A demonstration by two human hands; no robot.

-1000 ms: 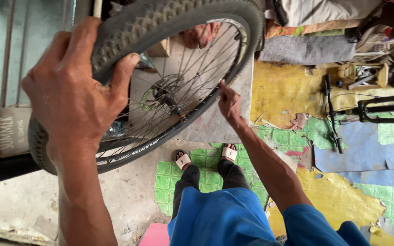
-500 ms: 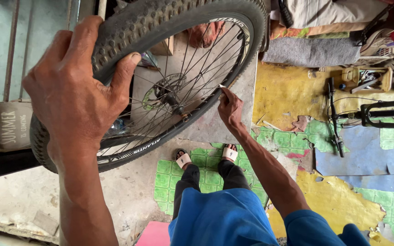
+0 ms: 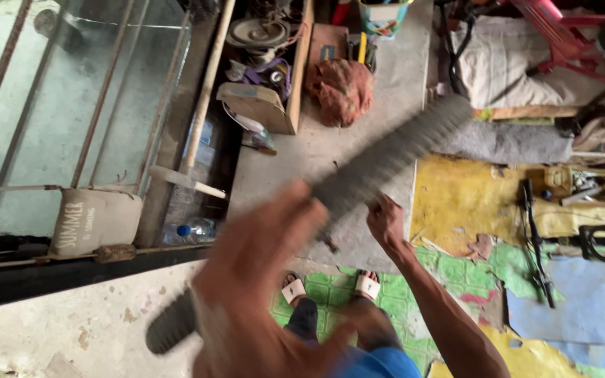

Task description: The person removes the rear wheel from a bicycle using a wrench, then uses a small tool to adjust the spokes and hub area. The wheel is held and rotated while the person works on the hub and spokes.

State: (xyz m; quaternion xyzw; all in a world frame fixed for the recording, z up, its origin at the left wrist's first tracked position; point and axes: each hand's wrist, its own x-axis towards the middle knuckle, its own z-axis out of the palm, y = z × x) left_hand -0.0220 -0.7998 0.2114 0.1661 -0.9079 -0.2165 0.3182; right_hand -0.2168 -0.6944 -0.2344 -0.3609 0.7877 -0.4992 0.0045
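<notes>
One bicycle wheel [image 3: 386,157], seen edge-on, blurred, slanting near-left to far-right | left hand [image 3: 264,269] blurred, clasping its tyre | right hand [image 3: 385,222] pinching its rim | two sandals [image 3: 367,285] below | open concrete floor [image 3: 386,70] beyond

grey lettered sack [image 3: 92,218] – left, by railing | cardboard box [image 3: 260,105] – top centre

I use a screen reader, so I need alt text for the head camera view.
Seen from above, a person's blurred left hand and right hand hold a bicycle wheel edge-on over a concrete floor. Their sandalled feet stand on green tiles; a cardboard box of parts lies beyond.
</notes>
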